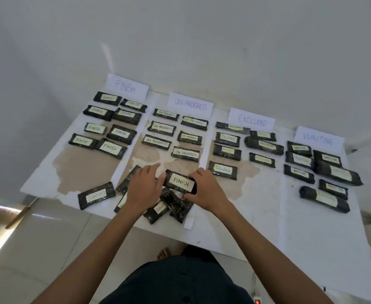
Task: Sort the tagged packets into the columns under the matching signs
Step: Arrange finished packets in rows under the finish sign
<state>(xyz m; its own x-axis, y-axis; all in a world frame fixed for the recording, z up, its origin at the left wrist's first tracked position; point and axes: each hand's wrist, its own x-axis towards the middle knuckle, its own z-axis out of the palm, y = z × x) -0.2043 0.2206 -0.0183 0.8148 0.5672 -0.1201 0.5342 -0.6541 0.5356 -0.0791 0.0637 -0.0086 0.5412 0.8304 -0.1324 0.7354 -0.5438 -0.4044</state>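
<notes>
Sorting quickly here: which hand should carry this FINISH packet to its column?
Left. The FINISH sign stands far left, and the left hand touches the FINISH packet on that side; the right hand, gripping its other end, would reach across.

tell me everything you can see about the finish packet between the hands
The finish packet is a dark, glossy wrapped rectangle with a pale label handwritten FINISH. It sits lengthwise, slightly tilted, over the unsorted pile. The right hand pinches its right end between thumb and fingers; the left hand touches its left end.
</notes>
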